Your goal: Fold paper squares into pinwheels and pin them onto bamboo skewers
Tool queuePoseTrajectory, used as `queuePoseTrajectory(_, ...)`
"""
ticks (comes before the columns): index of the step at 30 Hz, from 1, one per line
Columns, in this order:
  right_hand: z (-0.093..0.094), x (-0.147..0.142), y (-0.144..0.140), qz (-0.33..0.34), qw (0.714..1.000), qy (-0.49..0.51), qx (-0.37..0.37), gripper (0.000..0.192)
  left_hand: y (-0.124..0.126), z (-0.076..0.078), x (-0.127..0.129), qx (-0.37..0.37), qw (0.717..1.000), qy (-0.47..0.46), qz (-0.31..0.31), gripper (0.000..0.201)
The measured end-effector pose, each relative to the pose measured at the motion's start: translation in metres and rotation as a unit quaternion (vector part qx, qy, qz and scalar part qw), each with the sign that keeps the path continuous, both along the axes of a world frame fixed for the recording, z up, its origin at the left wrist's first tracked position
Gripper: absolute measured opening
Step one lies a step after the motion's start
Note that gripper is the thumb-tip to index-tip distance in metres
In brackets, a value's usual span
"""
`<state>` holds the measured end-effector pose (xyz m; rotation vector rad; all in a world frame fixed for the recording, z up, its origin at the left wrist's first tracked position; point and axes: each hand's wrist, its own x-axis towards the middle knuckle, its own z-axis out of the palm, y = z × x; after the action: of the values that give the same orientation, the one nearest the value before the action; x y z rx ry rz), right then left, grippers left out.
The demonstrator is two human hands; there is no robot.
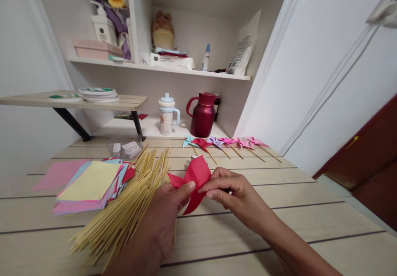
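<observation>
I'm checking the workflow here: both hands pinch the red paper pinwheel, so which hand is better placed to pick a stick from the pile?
Probably the left hand: the bamboo sticks lie right beside it, the right hand farther off.

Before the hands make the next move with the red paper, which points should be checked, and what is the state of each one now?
1. Folded red paper pinwheel held by both hands: ok.
2. Left hand thumb pressing the paper: ok.
3. Right hand fingertips pinching the centre: ok.
4. Pile of thin bamboo sticks beside the left hand: ok.
5. Stick already joined to the held paper: cannot tell, hidden by hands.
6. Row of finished paper pinwheels lying apart, farther back on the wooden table: ok.
</observation>
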<state>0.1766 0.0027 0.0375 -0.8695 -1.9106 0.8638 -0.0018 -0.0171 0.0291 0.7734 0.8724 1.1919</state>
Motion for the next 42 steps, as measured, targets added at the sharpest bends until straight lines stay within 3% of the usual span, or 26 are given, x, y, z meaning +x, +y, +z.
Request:
queuePoseTrajectory(5, 0.001, -0.002, -0.001, -0.023, 0.999, -0.001, -0.042, 0.018, 0.0, -0.002, 0.001, 0.019, 1.0, 0.013, -0.002, 0.028)
queuePoseTrajectory(11, 0.002, -0.005, -0.001, -0.054, 0.998, 0.002, -0.042, 0.016, -0.001, 0.003, 0.002, -0.008, 1.0, -0.011, -0.002, 0.026)
queuePoseTrajectory(14, 0.002, -0.004, 0.0, -0.067, 0.993, 0.052, -0.085, 0.01, -0.001, 0.006, 0.002, -0.017, 1.0, -0.016, 0.003, 0.024)
queuePoseTrajectory(20, 0.004, 0.006, 0.002, -0.045, 0.978, 0.114, -0.168, 0.022, -0.001, 0.017, 0.0, -0.024, 0.999, -0.042, 0.023, 0.016)
queuePoseTrajectory(25, -0.002, 0.005, 0.003, -0.006, 0.985, 0.079, -0.153, 0.016, 0.001, 0.015, -0.003, -0.029, 0.998, -0.024, 0.049, 0.015)
queuePoseTrajectory(30, -0.004, 0.002, 0.004, 0.011, 0.985, 0.092, -0.148, 0.015, 0.003, 0.009, -0.003, -0.016, 1.0, -0.013, 0.019, 0.025)
queuePoseTrajectory(42, -0.005, -0.004, 0.0, 0.032, 0.986, 0.08, -0.146, 0.01, 0.001, 0.003, -0.001, -0.001, 1.0, 0.002, 0.004, 0.021)
